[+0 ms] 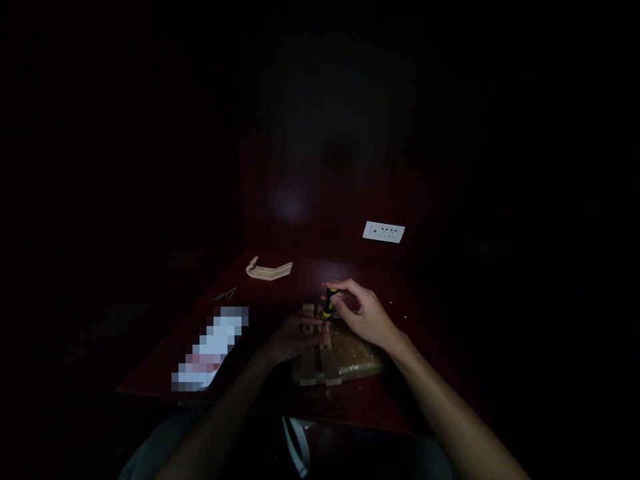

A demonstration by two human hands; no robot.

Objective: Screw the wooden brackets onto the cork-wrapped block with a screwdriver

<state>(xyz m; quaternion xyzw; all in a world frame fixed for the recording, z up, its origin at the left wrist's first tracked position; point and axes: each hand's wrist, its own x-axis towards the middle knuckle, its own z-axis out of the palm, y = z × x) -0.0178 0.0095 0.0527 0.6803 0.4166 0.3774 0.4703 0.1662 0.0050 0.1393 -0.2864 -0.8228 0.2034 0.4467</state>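
My right hand (367,315) is closed round the black and yellow handle of a small screwdriver (329,305), which stands nearly upright with its tip down. Beneath the tip lies a light wooden frame (330,368) with two parallel slats and small dark holes. My left hand (293,339) is closed on the frame from the left, its finger and thumb on either side of the screwdriver tip. Whether a screw sits between them is too small and dark to tell. The frame rests partly on a brown block in clear plastic wrap (363,353).
A curved light wooden piece (270,272) lies at the back left of the dark red table (260,393). Several thin screws (226,293) and a blurred-out white sheet (215,347) are on the left. A white wall socket (383,231) is behind. Below the front edge hangs a white strap (299,447).
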